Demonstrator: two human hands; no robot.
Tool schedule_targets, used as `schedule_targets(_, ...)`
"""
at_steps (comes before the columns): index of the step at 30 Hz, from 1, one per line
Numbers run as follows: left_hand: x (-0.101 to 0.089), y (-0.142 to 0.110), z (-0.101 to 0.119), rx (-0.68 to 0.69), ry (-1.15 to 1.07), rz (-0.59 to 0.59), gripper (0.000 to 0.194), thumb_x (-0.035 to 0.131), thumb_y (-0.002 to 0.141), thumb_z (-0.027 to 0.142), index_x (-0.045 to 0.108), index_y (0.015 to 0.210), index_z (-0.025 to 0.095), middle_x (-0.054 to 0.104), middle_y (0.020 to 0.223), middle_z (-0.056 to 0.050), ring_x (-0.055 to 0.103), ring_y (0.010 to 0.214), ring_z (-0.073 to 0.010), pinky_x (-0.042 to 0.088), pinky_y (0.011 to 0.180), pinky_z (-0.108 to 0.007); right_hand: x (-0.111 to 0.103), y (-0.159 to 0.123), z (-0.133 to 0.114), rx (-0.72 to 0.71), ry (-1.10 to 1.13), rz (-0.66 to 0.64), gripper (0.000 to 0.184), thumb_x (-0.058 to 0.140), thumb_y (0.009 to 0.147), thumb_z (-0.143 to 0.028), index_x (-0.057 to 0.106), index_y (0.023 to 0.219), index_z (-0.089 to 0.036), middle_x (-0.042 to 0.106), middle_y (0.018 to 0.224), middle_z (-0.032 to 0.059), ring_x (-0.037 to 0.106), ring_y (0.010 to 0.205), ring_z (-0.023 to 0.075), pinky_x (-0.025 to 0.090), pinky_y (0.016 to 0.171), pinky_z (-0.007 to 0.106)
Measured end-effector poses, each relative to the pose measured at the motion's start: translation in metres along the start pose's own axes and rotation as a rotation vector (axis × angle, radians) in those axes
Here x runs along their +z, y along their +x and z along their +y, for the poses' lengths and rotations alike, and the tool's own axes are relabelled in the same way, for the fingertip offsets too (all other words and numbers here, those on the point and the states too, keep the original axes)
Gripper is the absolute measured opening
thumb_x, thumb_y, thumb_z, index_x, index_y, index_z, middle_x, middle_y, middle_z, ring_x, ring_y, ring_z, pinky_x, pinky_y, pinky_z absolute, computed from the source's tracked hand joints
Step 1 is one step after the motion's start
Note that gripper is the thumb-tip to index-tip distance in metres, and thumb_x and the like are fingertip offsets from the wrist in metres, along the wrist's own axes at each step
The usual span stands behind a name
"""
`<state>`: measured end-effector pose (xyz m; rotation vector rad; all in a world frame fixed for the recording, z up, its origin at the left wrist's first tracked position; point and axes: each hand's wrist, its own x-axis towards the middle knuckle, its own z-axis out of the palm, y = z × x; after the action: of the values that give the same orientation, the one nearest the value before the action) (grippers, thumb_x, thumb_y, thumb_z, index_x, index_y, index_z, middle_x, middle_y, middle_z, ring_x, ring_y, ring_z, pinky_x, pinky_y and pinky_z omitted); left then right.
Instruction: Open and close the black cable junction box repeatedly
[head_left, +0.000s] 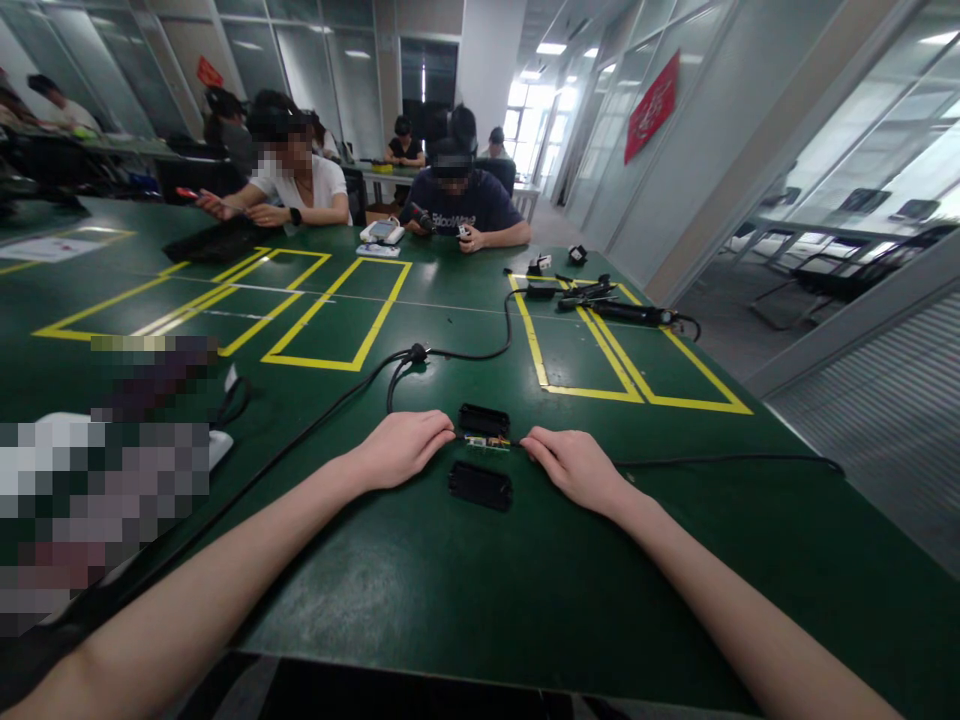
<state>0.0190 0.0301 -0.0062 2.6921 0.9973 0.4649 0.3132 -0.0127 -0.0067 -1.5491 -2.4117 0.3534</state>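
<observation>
A small circuit board (486, 442) with coloured wires lies between my hands. My left hand (405, 447) is closed, its fingertips pinching the black cord at the board's left end. At the other end, my right hand (574, 465) pinches the black cable (720, 460), which runs on to the right across the table. One half of a black plastic case (484, 420) lies just beyond the board, its hollow side up. The other case half (481, 485) is on the near side, apart from both hands.
The green table (360, 590) carries yellow tape outlines. Beyond my left hand lies a black plug (418, 353) with its cord. A black handheld tool (630, 314) and dark parts sit at the back right. Two people (469, 205) (300, 190) work across the table.
</observation>
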Motion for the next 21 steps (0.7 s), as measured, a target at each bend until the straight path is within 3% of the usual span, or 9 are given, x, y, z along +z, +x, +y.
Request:
schedule_targets(5, -0.0044, -0.0029, 0.0054, 0.046, -0.008, 0.064, 0.043, 0.022, 0.112, 0.037, 0.058, 0.095, 0.019, 0.063, 0.083, -0.003, 0.061, 0.071, -0.0185, 0.045, 0.070, -0.029, -0.0038, -0.0044, -0.0003, -0.085, 0.024, -0.013, 0.054, 0.022, 0.111, -0.046, 0.055, 0.076, -0.023, 0.062, 0.064, 0.0026, 0.059, 0.058, 0.0180, 0.039, 0.064, 0.029)
schedule_targets(11, -0.0043, -0.0045, 0.0057, 0.066, -0.051, 0.037, 0.045, 0.022, 0.112, 0.037, 0.053, 0.085, 0.020, 0.058, 0.075, -0.001, 0.056, 0.066, -0.0169, 0.042, 0.067, -0.028, -0.0067, -0.0069, -0.0030, -0.149, 0.067, -0.067, 0.058, 0.019, 0.111, -0.049, 0.053, 0.073, -0.023, 0.058, 0.061, 0.0013, 0.053, 0.053, 0.0158, 0.038, 0.062, 0.028)
schedule_targets(17, -0.0020, -0.0053, 0.0009, 0.036, -0.166, 0.032, 0.029, 0.038, 0.108, 0.034, 0.056, 0.089, 0.020, 0.061, 0.080, 0.000, 0.059, 0.069, -0.0158, 0.041, 0.066, -0.026, -0.0078, -0.0056, -0.0030, -0.153, 0.160, -0.072, 0.048, 0.036, 0.109, -0.047, 0.064, 0.081, -0.021, 0.068, 0.071, 0.0035, 0.061, 0.060, 0.0164, 0.040, 0.063, 0.028)
schedule_targets(21, 0.0007, -0.0035, -0.0003, 0.007, -0.188, 0.069, 0.021, 0.048, 0.104, 0.034, 0.057, 0.093, 0.020, 0.064, 0.084, -0.001, 0.060, 0.071, -0.0162, 0.042, 0.066, -0.026, -0.0061, -0.0042, 0.0004, -0.123, 0.172, -0.004, 0.044, 0.045, 0.105, -0.052, 0.068, 0.085, -0.021, 0.070, 0.071, 0.0040, 0.061, 0.060, 0.0170, 0.039, 0.060, 0.028)
